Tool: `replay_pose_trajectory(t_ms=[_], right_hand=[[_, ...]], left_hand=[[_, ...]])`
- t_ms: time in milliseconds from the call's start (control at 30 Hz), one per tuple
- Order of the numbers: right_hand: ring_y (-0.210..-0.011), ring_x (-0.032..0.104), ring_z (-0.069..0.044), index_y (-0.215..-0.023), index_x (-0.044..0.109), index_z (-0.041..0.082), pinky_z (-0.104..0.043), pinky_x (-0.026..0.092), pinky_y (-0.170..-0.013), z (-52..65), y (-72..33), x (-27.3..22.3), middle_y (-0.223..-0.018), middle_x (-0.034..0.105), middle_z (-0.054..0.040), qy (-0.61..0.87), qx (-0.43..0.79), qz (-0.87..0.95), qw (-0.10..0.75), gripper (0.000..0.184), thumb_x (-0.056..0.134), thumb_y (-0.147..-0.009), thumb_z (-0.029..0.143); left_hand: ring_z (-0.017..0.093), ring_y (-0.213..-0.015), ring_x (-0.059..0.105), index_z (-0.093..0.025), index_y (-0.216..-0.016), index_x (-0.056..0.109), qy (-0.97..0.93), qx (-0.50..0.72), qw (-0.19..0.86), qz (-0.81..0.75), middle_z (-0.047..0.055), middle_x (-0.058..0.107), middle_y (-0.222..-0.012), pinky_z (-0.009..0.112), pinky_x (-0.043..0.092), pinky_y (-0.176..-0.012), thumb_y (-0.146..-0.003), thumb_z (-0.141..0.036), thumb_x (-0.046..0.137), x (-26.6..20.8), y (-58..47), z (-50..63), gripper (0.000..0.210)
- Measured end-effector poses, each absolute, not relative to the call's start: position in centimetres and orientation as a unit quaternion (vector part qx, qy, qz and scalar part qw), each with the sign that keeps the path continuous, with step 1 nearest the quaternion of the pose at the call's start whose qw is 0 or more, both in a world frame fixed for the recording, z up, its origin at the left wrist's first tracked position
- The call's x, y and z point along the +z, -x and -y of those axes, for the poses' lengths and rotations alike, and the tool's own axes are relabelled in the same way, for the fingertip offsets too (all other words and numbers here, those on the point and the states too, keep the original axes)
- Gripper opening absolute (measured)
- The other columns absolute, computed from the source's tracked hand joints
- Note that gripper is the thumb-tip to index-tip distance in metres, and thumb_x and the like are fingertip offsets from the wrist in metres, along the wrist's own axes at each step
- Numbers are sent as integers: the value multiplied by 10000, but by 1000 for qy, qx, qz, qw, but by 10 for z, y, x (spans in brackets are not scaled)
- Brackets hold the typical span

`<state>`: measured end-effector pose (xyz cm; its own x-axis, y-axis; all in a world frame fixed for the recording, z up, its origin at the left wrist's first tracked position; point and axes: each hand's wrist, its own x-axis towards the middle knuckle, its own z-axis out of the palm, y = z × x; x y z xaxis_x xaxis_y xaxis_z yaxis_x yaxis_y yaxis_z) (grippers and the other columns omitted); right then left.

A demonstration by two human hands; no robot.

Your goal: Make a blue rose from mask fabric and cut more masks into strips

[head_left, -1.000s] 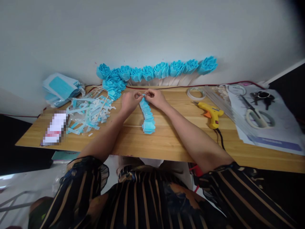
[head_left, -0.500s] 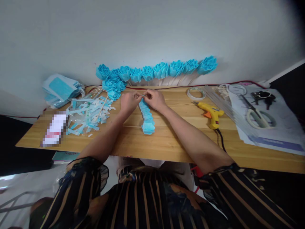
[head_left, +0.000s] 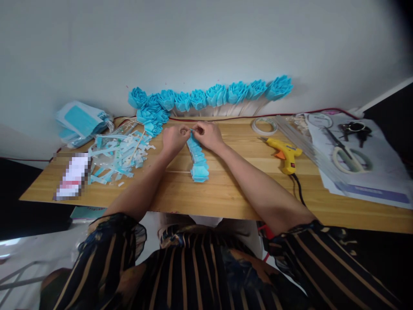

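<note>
Left hand (head_left: 173, 138) and right hand (head_left: 209, 134) pinch-grip the pleated blue strip's (head_left: 197, 157) top end together; its tail rests on the desk (head_left: 226, 189) for support.

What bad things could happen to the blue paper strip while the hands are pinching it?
The folded blue strip is pinched at its far end by the left hand and right hand; a hard pull might tear it or undo the folds. The glue gun lies close to the right forearm, cord trailing off the table; an elbow could possibly knock it.
</note>
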<state>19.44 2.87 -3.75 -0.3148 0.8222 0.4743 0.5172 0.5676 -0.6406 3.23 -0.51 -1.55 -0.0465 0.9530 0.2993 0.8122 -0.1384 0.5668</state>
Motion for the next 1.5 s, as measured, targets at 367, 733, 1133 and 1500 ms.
replay_pose_trajectory(t_ms=[367, 733, 1133, 1500], right_hand=[[-624, 494, -117, -794, 644, 190, -267, 414, -628, -42, -204, -43, -687, 587, 30, 358, 467, 646, 487, 165, 641, -744, 347], [-696, 553, -140, -827, 694, 208, -281, 447, -675, -37, -206, -41, -742, 650, 13, 307, 565, 623, 445, 292, 712, -733, 484], [-673, 526, -128, -808, 692, 198, -268, 420, -643, -40, -207, -40, -714, 640, 19, 342, 493, 659, 454, 266, 707, -705, 442], [-614, 454, -119, -751, 641, 196, -264, 359, -577, -37, -205, -39, -634, 555, 31, 353, 458, 675, 458, 173, 646, -742, 369]], left_hand=[[150, -734, 562, -150, -854, 703, -600, 458, 282, -591, 18, 676, -767, 253, 436, -724, -777, -366, 590, -17, -18, -9, 256], [122, -648, 496, -155, -735, 694, -599, 457, 332, -568, -14, 609, -663, 244, 388, -643, -738, -343, 660, -31, -16, -15, 191], [129, -684, 558, -146, -748, 723, -606, 458, 344, -552, 2, 677, -707, 244, 445, -694, -732, -322, 678, -31, -20, -15, 182], [130, -685, 545, -154, -752, 703, -617, 449, 366, -533, 7, 658, -708, 254, 452, -704, -714, -381, 694, -26, -22, -9, 231]])
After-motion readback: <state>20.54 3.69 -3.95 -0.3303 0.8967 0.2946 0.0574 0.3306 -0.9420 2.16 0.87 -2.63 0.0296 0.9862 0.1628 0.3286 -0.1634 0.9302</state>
